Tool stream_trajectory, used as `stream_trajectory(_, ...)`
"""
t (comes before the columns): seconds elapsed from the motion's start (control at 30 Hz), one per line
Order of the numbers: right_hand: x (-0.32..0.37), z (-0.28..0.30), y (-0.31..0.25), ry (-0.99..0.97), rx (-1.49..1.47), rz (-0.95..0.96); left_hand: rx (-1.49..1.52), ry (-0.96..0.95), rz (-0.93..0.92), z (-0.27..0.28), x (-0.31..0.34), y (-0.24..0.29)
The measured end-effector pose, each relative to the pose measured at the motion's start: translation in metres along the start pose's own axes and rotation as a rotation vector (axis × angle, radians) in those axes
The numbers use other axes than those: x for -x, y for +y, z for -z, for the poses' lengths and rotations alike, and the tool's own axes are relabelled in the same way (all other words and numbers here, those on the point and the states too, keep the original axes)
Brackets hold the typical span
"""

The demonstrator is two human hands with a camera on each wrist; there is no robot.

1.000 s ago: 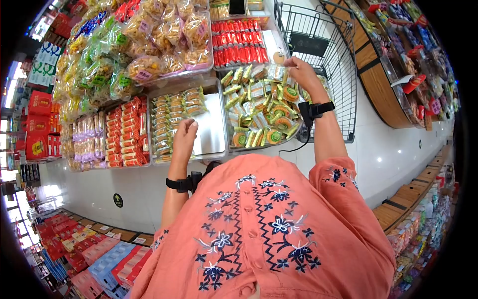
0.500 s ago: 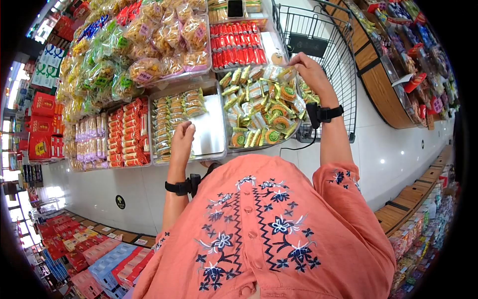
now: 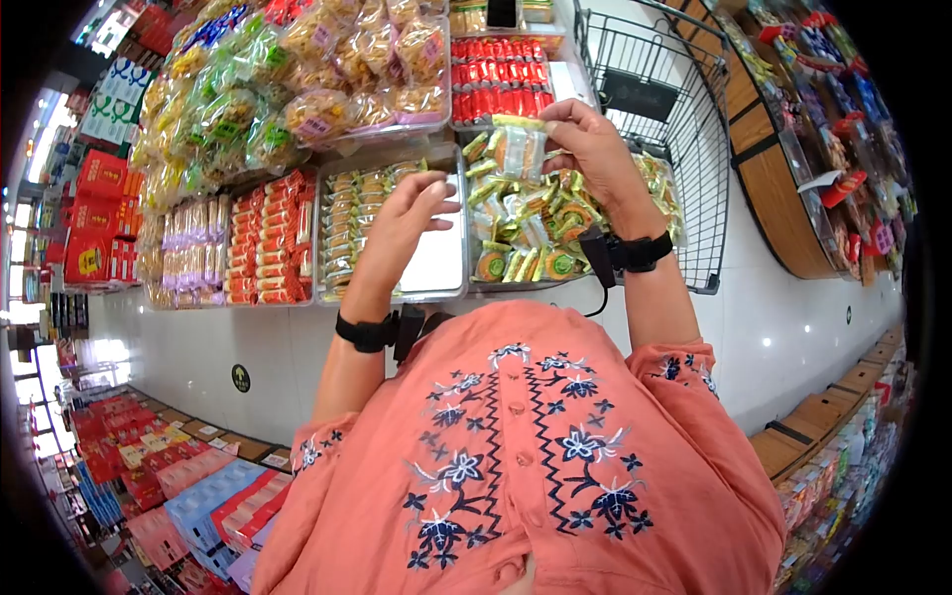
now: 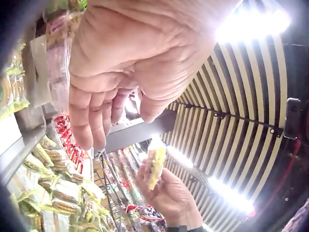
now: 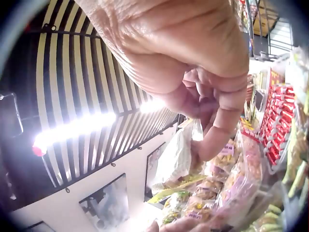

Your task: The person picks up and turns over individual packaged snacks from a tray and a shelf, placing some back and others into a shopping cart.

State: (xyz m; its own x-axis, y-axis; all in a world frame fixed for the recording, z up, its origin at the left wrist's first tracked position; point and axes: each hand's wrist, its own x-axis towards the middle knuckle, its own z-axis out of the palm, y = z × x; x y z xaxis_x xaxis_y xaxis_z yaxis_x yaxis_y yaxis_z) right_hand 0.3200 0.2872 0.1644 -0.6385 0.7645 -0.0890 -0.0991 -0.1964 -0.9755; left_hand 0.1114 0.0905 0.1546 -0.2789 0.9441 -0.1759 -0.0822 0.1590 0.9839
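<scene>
Glossy shop floor (image 3: 297,367) spread beneath crowded displays, and a wire shopping cart (image 3: 637,96) stood just beyond the right hand (image 3: 603,167), on its outer side. Ahead of the left hand (image 3: 405,223) rose a broad pile of bagged snacks (image 3: 372,55); below the right hand lay a loose heap of yellow-green packets (image 3: 535,226), with red packets (image 3: 504,74) in rows farther off. Under the left hand was a clear-sided tray (image 3: 431,266), part filled with rows of small wrapped pieces, its pale bottom showing near the wrist. That hand was released, its fingers loosely bent around nothing. The right one pinched a single wrapped packet (image 3: 518,151) between thumb and fingers; the packet hung on the side toward the left hand, raised above the heap. Its body reached well past the fingertips, so the grip looked small for it. From there the likeliest trouble seemed a slip: the slick wrapper might slide or twist out of so narrow a pinch and drop among its lookalikes. Squeezing harder could crush whatever was inside, which the pictures did not show clearly. A black cable (image 3: 603,300) looped below the right wrist, and a wide swing might catch it on the display's edge.
</scene>
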Motion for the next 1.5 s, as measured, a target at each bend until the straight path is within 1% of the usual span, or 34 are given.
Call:
stream_trajectory(0.1,0.001,-0.022,0.003,-0.051,-0.029,-0.007,0.003,-0.052,0.006,-0.009,0.002,0.017)
stream_trajectory(0.27,-0.001,-0.046,0.007,-0.088,-0.022,-0.042,0.16,-0.112,-0.001,-0.011,0.0,0.012)
stream_trajectory(0.43,-0.007,-0.06,0.016,-0.13,-0.057,-0.083,0.196,-0.037,-0.017,-0.005,0.0,0.003)
stream_trajectory(0.47,-0.009,-0.06,0.022,-0.147,-0.065,-0.061,0.203,-0.014,-0.016,-0.003,0.0,0.001)
stream_trajectory(0.57,-0.011,-0.061,0.026,-0.135,0.01,-0.126,0.172,0.066,-0.085,0.005,-0.001,-0.003)
stream_trajectory(0.6,-0.01,-0.061,0.026,-0.156,0.034,-0.194,0.08,0.115,-0.13,0.007,-0.002,-0.006)
stream_trajectory(0.67,-0.009,-0.064,0.022,-0.266,-0.136,-0.301,-0.103,0.204,-0.217,0.008,-0.004,-0.011)
stream_trajectory(0.7,-0.009,-0.066,0.02,-0.319,-0.221,-0.354,-0.297,0.233,-0.357,0.006,-0.003,-0.01)
stream_trajectory(0.73,-0.009,-0.068,0.022,-0.357,-0.286,-0.34,-0.493,0.26,-0.496,0.004,-0.001,-0.007)
stream_trajectory(0.77,-0.009,-0.071,0.027,-0.331,-0.259,-0.29,-0.689,0.286,-0.637,0.003,0.0,-0.006)
stream_trajectory(0.8,-0.008,-0.076,0.032,-0.306,-0.232,-0.24,-0.702,0.27,-0.687,0.003,-0.003,-0.01)
stream_trajectory(0.83,-0.007,-0.078,0.034,-0.28,-0.205,-0.19,-0.646,0.274,-0.645,0.003,-0.003,-0.012)
stream_trajectory(0.87,-0.008,-0.074,0.028,-0.323,-0.119,-0.216,-0.59,0.279,-0.603,0.002,-0.002,-0.013)
stream_trajectory(0.9,-0.009,-0.072,0.031,-0.312,-0.089,-0.203,-0.533,0.283,-0.56,0.002,-0.001,-0.013)
stream_trajectory(0.93,-0.011,-0.07,0.035,-0.302,-0.059,-0.189,-0.351,0.272,-0.574,0.006,-0.007,-0.025)
stream_trajectory(1.03,-0.01,-0.07,0.034,-0.281,-0.011,-0.177,-0.006,0.231,-0.294,0.016,-0.008,-0.027)
stream_trajectory(1.07,-0.009,-0.071,0.033,-0.277,-0.002,-0.177,0.059,0.237,-0.257,0.016,-0.008,-0.026)
stream_trajectory(1.17,-0.008,-0.073,0.033,-0.275,0.034,-0.155,0.142,0.209,-0.128,0.017,-0.003,-0.013)
stream_trajectory(1.3,-0.009,-0.075,0.035,-0.291,0.051,-0.152,0.114,0.187,-0.107,0.019,-0.004,-0.013)
stream_trajectory(1.5,-0.015,-0.081,0.046,-0.318,0.086,-0.143,0.041,0.169,-0.105,0.026,-0.008,-0.028)
